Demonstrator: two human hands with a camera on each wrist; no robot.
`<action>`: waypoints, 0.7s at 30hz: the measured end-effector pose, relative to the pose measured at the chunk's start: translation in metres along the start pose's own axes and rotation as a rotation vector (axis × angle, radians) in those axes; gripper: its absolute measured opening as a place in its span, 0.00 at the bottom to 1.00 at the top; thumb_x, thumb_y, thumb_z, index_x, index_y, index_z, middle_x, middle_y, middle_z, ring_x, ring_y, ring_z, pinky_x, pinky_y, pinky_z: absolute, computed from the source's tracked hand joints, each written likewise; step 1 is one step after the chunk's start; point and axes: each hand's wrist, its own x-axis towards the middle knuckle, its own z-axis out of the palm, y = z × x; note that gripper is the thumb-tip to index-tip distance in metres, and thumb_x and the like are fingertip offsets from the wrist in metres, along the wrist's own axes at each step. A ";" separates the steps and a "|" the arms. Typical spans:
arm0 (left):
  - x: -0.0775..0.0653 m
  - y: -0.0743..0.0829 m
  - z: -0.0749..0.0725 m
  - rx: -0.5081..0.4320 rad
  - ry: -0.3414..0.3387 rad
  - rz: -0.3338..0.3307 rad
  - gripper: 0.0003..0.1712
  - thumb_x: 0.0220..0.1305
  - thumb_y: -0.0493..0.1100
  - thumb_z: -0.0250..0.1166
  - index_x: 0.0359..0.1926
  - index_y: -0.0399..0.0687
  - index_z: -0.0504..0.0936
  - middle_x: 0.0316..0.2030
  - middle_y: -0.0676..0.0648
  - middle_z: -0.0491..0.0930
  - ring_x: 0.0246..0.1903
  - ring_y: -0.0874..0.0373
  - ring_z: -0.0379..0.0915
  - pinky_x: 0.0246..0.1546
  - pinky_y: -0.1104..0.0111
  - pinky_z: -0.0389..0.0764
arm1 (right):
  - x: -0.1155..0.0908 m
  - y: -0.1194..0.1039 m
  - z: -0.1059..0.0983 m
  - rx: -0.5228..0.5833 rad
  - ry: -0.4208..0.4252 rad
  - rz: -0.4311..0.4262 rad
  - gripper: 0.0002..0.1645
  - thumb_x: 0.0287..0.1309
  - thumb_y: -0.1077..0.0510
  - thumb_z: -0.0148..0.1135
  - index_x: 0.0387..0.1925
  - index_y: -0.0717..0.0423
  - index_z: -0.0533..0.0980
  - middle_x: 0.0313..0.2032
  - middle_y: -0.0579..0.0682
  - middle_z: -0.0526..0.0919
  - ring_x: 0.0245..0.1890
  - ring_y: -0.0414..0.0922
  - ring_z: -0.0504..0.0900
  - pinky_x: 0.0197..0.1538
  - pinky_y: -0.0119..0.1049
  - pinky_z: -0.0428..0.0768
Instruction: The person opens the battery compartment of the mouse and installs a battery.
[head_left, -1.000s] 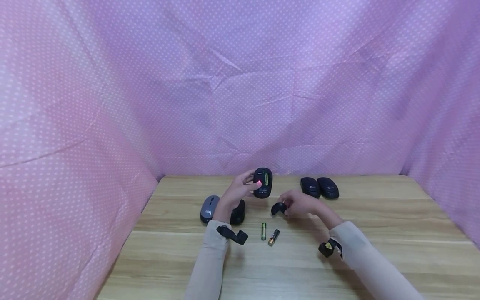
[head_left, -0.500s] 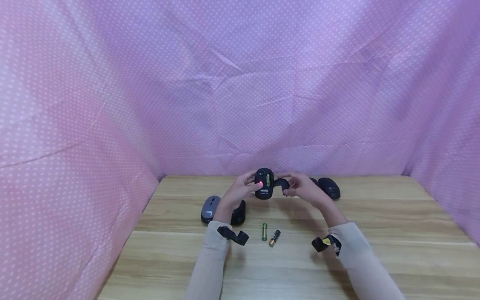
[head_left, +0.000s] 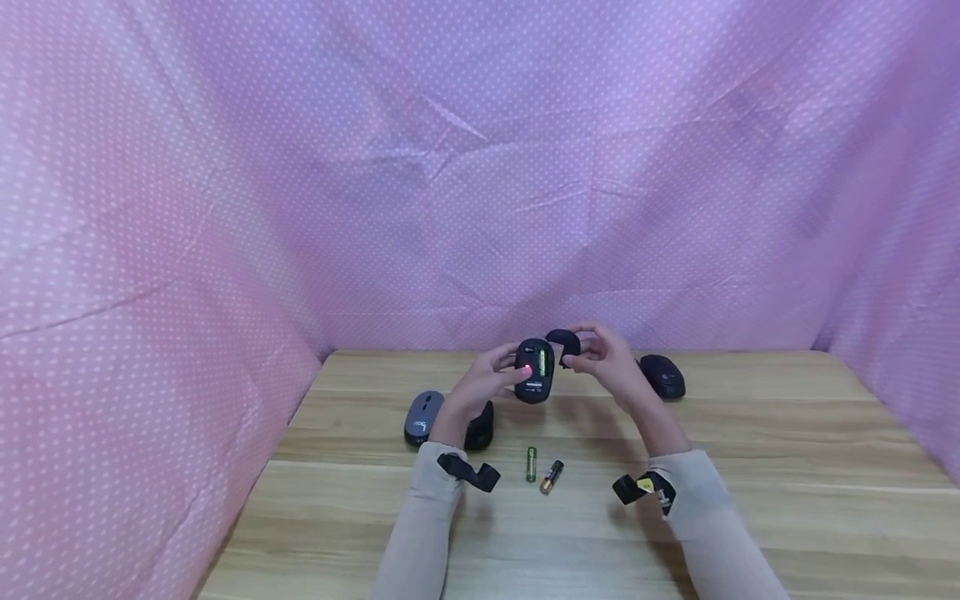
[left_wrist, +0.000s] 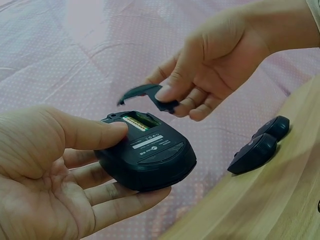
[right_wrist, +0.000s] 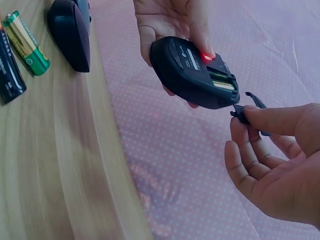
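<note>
My left hand [head_left: 480, 385] grips a black computer mouse [head_left: 534, 385] above the table, underside toward me, thumb over its glowing red sensor. A green battery [left_wrist: 135, 123] lies in the mouse's uncovered battery slot. Beside it, my right hand [head_left: 611, 367] pinches a curved black battery cover [head_left: 564, 340] between thumb and fingers. In the right wrist view the battery cover [right_wrist: 241, 114] is close to the slot end of the mouse [right_wrist: 192, 72]; whether they touch I cannot tell.
On the wooden table [head_left: 360, 517] lie a green battery [head_left: 531, 464] and a black-and-copper battery [head_left: 551, 477]. A grey mouse [head_left: 422, 417] and a black mouse [head_left: 480, 427] stand at left. Black mice [left_wrist: 255, 152] stand at back right, before the pink dotted cloth [head_left: 480, 167].
My right hand has lifted the battery cover up from near the table to beside the upper end of the mouse. The left hand, holding the mouse, has shifted slightly right.
</note>
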 end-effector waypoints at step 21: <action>0.003 -0.002 0.002 0.004 -0.043 0.017 0.33 0.69 0.37 0.66 0.73 0.47 0.70 0.68 0.36 0.73 0.62 0.43 0.77 0.45 0.61 0.87 | 0.001 0.006 0.019 0.014 0.092 -0.023 0.18 0.63 0.63 0.69 0.51 0.69 0.78 0.44 0.62 0.81 0.39 0.37 0.80 0.44 0.27 0.82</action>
